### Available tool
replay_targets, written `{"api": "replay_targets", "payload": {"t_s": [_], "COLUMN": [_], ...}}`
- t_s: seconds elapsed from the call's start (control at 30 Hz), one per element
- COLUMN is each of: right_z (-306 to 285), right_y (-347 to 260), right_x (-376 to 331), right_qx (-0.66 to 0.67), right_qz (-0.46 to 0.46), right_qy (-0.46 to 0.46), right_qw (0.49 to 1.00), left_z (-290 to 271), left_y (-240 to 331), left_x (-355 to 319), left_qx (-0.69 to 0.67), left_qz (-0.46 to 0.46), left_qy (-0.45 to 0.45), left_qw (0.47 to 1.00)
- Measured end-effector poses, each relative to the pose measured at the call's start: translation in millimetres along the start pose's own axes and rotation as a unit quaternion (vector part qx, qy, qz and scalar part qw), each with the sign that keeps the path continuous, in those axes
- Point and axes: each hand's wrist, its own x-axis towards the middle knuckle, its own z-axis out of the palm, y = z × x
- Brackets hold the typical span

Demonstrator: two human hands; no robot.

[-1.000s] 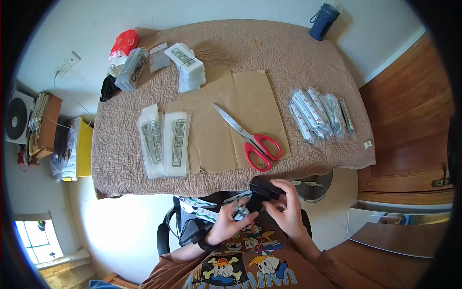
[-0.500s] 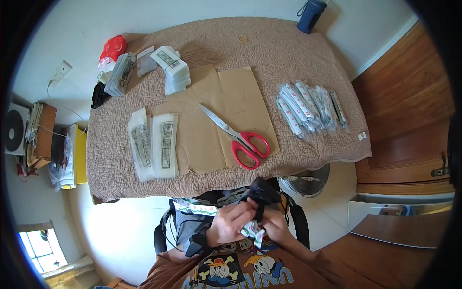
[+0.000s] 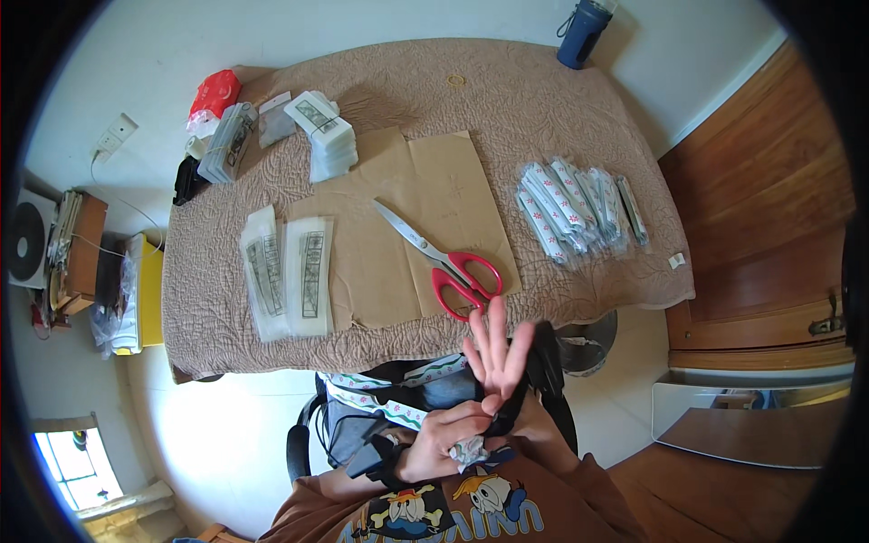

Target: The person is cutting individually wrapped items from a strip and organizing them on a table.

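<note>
In my lap, my left hand [image 3: 442, 441] is closed, with its fingertips pressed against the black strap [image 3: 514, 409] at my right wrist. From under its fingers pokes the crumpled end of a white floral fabric strip [image 3: 469, 452] with green edging. More of this patterned strip [image 3: 398, 414] lies over my legs to the left. My right hand [image 3: 497, 362] is raised, palm showing and fingers spread, just below the table edge, holding nothing. Its fingertips come close to the red handles of the scissors [image 3: 457, 276], which lie partly opened on a cardboard sheet [image 3: 362, 262].
Two clear printed sleeves [image 3: 309, 271] lie left of the scissors. Behind them stand a banded sleeve stack [image 3: 324, 136] and a red packet [image 3: 214, 98]. Wrapped floral bundles [image 3: 566, 208] lie right, a blue bottle [image 3: 584, 34] far right. A wooden door [image 3: 769, 199] is beside the table.
My right hand has lifted toward the table and spread its fingers. The black device on its wrist has swung to the right. My left hand stays low, with the crumpled strip end still at it.
</note>
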Motion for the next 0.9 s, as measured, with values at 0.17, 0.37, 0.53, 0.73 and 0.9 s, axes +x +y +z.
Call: {"api": "replay_targets", "payload": {"t_s": [0.17, 0.37, 0.53, 0.73, 0.9], "right_z": [17.7, 28.1, 22.2, 23.8, 8.0], "right_y": [-15.9, -16.9, -10.0, -20.3, -15.5], "right_x": [12.6, 29.5, 45.5, 66.7, 47.7], "right_qx": [-0.072, 0.070, 0.069, -0.352, 0.051], "right_qz": [-0.026, -0.038, -0.107, -0.153, -0.004], "right_qy": [0.078, 0.154, 0.213, 0.256, 0.266], "right_qw": [0.994, 0.985, 0.969, 0.887, 0.963], "left_z": [-8.4, -3.4, -1.1, 3.3, -7.2], "left_y": [12.3, 6.3, -1.6, -9.7, -15.4], "left_x": [0.7, -5.0, -2.6, -5.6, 1.1], "left_qx": [0.063, 0.016, -0.009, 0.015, 0.097], "left_qz": [0.010, 0.004, 0.015, -0.020, -0.036], "left_qy": [-0.026, -0.069, -0.067, -0.111, -0.141], "left_qw": [0.998, 0.998, 0.998, 0.993, 0.985]}}
